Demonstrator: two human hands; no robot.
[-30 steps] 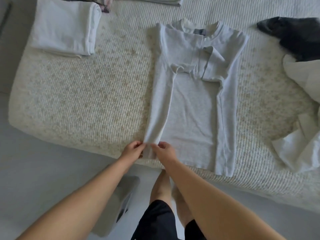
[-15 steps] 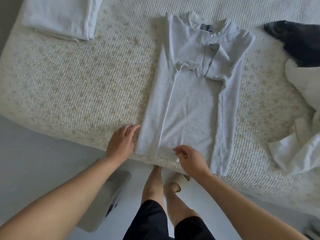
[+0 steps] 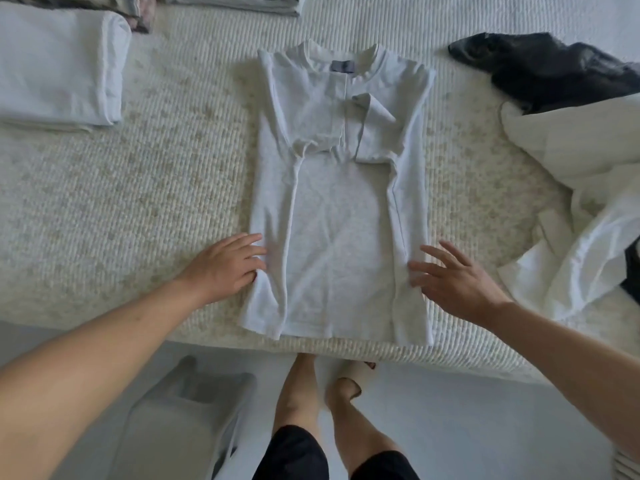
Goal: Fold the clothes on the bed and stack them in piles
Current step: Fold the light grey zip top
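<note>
Bed (image 3: pixel 138 209): edge-cropped folded pile (image 3: pixel 55 64)

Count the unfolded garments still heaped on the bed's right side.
2 at least: a crumpled black garment at the far right, and a rumpled white garment just below it, running toward the near edge. A dark scrap at the right border may be a third; I cannot tell.

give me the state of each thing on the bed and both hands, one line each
grey t-shirt: flat, both sides and sleeves folded in, not yet folded lengthwise
left hand: open, fingers on the shirt's left edge
right hand: open, fingers spread by the right edge
white folded pile: folded
black garment: crumpled, unfolded
white garment: crumpled, unfolded
</note>
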